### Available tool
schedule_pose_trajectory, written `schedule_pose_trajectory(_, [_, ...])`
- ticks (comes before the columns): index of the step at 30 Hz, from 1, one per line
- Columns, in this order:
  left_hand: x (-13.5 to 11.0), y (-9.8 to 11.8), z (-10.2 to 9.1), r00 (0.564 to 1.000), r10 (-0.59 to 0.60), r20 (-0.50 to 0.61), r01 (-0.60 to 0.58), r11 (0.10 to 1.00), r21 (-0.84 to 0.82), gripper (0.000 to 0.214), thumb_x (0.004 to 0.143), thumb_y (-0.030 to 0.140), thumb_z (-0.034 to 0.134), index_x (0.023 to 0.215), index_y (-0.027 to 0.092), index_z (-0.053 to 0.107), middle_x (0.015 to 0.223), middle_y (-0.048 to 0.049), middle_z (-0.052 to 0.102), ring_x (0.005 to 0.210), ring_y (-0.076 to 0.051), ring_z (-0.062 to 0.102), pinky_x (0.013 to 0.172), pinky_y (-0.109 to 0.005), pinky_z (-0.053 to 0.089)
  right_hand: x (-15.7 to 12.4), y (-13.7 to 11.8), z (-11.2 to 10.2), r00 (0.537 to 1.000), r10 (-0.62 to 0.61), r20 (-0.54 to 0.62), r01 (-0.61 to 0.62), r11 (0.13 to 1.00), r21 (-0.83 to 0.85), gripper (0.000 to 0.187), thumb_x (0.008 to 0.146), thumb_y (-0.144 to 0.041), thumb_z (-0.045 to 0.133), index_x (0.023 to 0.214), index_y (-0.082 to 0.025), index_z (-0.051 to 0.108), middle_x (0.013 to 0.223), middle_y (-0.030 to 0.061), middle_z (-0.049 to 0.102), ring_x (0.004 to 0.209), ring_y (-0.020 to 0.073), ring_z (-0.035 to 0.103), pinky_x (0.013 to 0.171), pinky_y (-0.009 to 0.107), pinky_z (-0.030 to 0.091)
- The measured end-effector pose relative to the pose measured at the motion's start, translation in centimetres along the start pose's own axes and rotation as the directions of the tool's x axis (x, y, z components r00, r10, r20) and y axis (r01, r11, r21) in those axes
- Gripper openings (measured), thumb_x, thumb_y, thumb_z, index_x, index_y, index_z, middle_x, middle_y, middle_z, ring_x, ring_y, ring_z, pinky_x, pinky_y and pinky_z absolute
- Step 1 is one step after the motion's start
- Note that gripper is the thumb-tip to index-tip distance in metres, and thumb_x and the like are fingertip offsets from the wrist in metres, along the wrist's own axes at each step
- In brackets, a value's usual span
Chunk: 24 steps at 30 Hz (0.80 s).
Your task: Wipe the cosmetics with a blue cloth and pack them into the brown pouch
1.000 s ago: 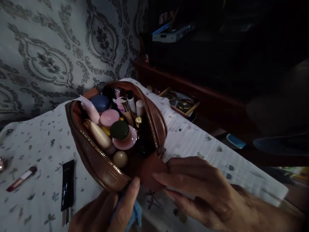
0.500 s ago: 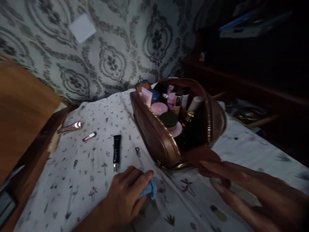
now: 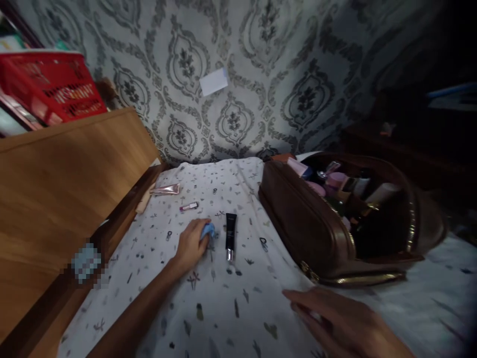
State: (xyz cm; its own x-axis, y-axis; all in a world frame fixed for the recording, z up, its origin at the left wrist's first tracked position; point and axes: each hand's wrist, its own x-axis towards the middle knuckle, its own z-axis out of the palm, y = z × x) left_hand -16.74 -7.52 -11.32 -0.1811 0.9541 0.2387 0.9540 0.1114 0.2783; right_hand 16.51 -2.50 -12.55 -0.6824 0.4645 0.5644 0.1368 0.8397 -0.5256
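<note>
My left hand [image 3: 192, 243] reaches out over the white patterned cloth [image 3: 223, 308], closed on a small blue cloth [image 3: 208, 230]. It sits just left of a black tube [image 3: 230, 235] lying on the cloth. My right hand [image 3: 335, 323] hovers low at the front right, fingers stretched out flat with nothing in them, just in front of an open brown leather makeup bag [image 3: 309, 223]. The bag holds several cosmetics. A small pink lipstick [image 3: 189, 206] and a rose-gold tube [image 3: 166, 189] lie farther back on the left.
A wooden cabinet [image 3: 55, 189] stands along the left edge, with a red crate [image 3: 52, 84] on top. Patterned wallpaper [image 3: 238, 74] with a white switch plate [image 3: 213, 81] is behind. Dark furniture [image 3: 421, 129] fills the right.
The view has swung left. My left hand moved away from the bag toward the black tube, still holding the blue cloth. My right hand has come off the bag's end.
</note>
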Motion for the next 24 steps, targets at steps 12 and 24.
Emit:
schedule_pose_trajectory(12, [5.6, -7.4, -0.6, 0.943, -0.332, 0.032, 0.322, 0.930, 0.176, 0.042, 0.089, 0.014, 0.047, 0.131, 0.018, 0.056, 0.142, -0.0145, 0.056, 0.133, -0.028, 0.048, 0.101, -0.038, 0.047, 7.4, -3.4, 6.6, 0.905, 0.245, 0.348, -0.327, 0.923, 0.201, 0.026, 0.092, -0.027, 0.053, 0.097, -0.018, 0.077, 0.078, 0.0040, 0.077, 0.065, 0.0177, 0.070, 0.064, 0.030, 0.057])
schedule_pose_trajectory(24, [2.9, -7.0, -1.2, 0.982, -0.156, 0.105, 0.137, 0.976, 0.169, 0.028, 0.090, 0.021, 0.046, 0.112, 0.020, 0.064, 0.119, -0.0092, 0.067, 0.115, -0.026, 0.057, 0.097, -0.035, 0.045, 7.0, -2.0, 9.8, 0.854, 0.398, 0.335, -0.520, 0.678, 0.520, 0.025, 0.088, -0.032, 0.057, 0.097, -0.015, 0.073, 0.070, 0.0030, 0.071, 0.065, 0.0159, 0.066, 0.061, 0.026, 0.052])
